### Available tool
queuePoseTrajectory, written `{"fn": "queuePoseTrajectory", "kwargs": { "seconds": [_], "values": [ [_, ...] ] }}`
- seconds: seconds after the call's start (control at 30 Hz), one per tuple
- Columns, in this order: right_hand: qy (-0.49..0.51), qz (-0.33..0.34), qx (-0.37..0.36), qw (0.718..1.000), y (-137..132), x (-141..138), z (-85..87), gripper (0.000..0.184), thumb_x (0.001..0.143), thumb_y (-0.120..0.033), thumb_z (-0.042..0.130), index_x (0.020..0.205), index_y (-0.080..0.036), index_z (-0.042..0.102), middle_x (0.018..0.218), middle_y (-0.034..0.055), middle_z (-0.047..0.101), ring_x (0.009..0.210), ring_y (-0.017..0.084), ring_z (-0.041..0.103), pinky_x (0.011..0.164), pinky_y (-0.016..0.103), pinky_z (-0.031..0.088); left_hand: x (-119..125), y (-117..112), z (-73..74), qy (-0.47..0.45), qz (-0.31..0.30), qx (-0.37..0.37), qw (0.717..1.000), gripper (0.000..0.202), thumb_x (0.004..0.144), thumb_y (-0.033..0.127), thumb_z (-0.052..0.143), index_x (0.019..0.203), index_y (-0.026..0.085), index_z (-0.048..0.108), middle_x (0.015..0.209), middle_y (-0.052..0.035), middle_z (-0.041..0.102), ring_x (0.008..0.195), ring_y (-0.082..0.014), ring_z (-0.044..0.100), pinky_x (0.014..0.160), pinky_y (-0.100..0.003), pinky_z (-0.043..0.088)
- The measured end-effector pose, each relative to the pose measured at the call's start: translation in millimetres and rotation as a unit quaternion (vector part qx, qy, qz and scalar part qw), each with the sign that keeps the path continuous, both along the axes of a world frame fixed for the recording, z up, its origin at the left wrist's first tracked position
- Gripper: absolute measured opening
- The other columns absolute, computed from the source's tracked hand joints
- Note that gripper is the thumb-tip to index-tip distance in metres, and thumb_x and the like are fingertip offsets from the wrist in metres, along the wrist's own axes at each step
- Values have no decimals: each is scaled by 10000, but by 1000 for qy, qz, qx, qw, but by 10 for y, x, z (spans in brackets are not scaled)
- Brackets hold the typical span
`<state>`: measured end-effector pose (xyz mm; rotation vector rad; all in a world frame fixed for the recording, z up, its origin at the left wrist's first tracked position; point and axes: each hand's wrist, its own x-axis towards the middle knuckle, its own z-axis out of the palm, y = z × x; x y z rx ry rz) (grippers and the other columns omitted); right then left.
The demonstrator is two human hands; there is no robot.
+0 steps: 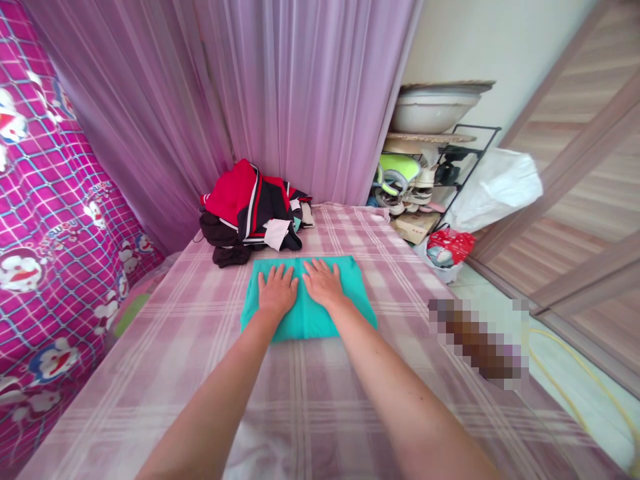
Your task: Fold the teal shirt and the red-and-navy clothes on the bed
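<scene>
A folded teal cloth (357, 293) lies flat in the middle of a bed covered by a pink plaid sheet (200, 347). My left hand (277, 290) rests palm down on the cloth's left half, fingers spread and stretched out. Right beside it, my right hand (324, 283) presses flat on the cloth too, fingers apart. Neither hand holds anything. Behind the cloth sits a pile of clothes (250, 210) in red, black and white.
A purple curtain (250, 87) hangs behind the bed. A pink cartoon-print fabric (50, 220) covers the left side. At the right stand a shoe rack (425, 180) with a basin (433, 110) on top, a white bag (493, 187) and a red bag (450, 245).
</scene>
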<state>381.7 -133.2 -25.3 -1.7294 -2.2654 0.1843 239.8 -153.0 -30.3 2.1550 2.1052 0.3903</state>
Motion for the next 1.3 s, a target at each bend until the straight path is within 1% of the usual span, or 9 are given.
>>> {"fn": "queuePoseTrajectory", "kwargs": {
  "seconds": [0.17, 0.43, 0.67, 0.77, 0.87, 0.97, 1.1, 1.2, 1.3],
  "values": [
    [-18, -38, -32, 999, 66, 79, -201, 574, 1019, -460, 285, 1511, -190, 408, 1599, 139, 329, 1487, 288, 240, 1189, 537, 134, -38, 30, -200, 5, 4, 6, 1000, 537, 979, 423, 341, 1472, 247, 465, 1585, -93, 372, 1481, -312, 284, 1203, -591, 148],
    [-32, -73, -20, 997, 124, 389, -224, 582, 1026, -451, 278, 1512, -154, 399, 1587, 162, 344, 1467, 299, 286, 1173, 513, 208, -172, 11, -284, -3, 9, 55, 998, 561, 980, 447, 326, 1465, 209, 475, 1565, -116, 406, 1465, -309, 317, 1207, -544, 195],
    [-8, -36, 44, 998, -234, 664, -384, 519, 1022, -371, 288, 1465, -182, 481, 1549, 108, 429, 1437, 253, 352, 1193, 448, 236, -314, -20, -354, -14, 25, 108, 994, 555, 968, 397, 338, 1421, 127, 511, 1542, -163, 429, 1470, -331, 299, 1201, -527, 239],
    [25, -67, 69, 995, -439, 890, -538, 516, 1007, -337, 288, 1432, -156, 518, 1537, 126, 440, 1424, 252, 371, 1168, 423, 298, -441, -105, -422, -37, 42, 129, 990, 561, 949, 385, 379, 1427, 111, 482, 1543, -187, 417, 1482, -335, 270, 1189, -537, 270],
    [47, -122, 77, 988, -592, 1035, -629, 529, 991, -354, 311, 1458, -173, 481, 1456, 144, 524, 1325, 274, 485, 1081, 438, 397, -549, -250, -447, -77, 70, 120, 987, 593, 937, 401, 418, 1452, 109, 434, 1535, -213, 408, 1446, -344, 344, 1156, -525, 335],
    [33, -169, 59, 983, -682, 1048, -607, 538, 995, -385, 306, 1469, -188, 469, 1265, 161, 654, 1141, 297, 600, 971, 448, 450, -595, -405, -382, -97, 89, 94, 987, 600, 937, 431, 435, 1466, 149, 417, 1495, -208, 441, 1368, -335, 459, 1100, -495, 410],
    [14, -204, 36, 978, -731, 953, -499, 533, 1004, -379, 292, 1459, -178, 482, 1179, 178, 685, 1071, 301, 626, 906, 422, 454, -560, -532, -163, -88, 127, 17, 988, 597, 941, 451, 442, 1478, 193, 412, 1349, -202, 535, 1177, -329, 616, 961, -468, 503],
    [18, -195, 41, 980, -776, 904, -464, 509, 1000, -353, 295, 1440, -198, 498, 1173, 142, 698, 1068, 273, 632, 914, 387, 453, -563, -592, 11, -63, 133, -33, 989, 600, 940, 442, 449, 1490, 208, 401, 1275, -195, 572, 1074, -327, 662, 910, -459, 515],
    [28, -157, 44, 986, -878, 896, -491, 504, 989, -358, 313, 1409, -187, 531, 1162, 132, 708, 1068, 274, 631, 938, 393, 455, -668, -706, 99, -33, 119, -51, 991, 593, 943, 444, 446, 1490, 217, 409, 1270, -186, 582, 1066, -331, 663, 919, -461, 508]
  ]
}}
